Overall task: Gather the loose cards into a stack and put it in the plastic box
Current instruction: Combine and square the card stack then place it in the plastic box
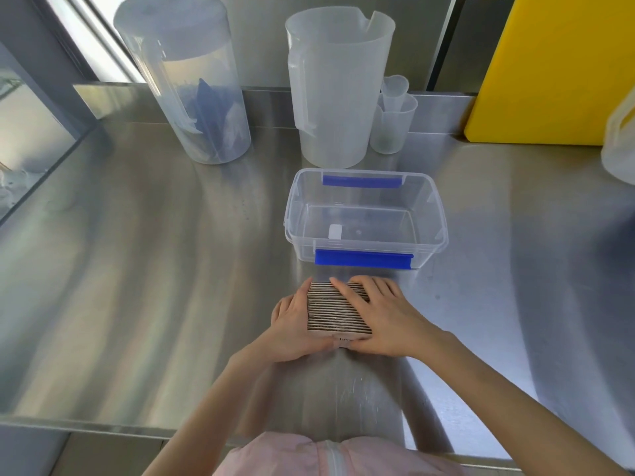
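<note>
A stack of cards (335,312) stands on edge on the steel counter, its striped edges facing up. My left hand (295,328) presses against its left side and near end. My right hand (378,314) lies over its right side, fingers reaching across the top. Both hands hold the stack together. Just beyond it stands the clear plastic box (436,214) with blue clips on its near and far rims. The box has no lid on and holds nothing but a small white label on its floor.
Behind the box stand a clear lidded pitcher (185,80), a translucent jug (333,87) and small nested measuring cups (393,115). A yellow board (549,70) leans at the back right, with a translucent container (622,139) at the right edge. The counter's front edge (103,426) runs near my body.
</note>
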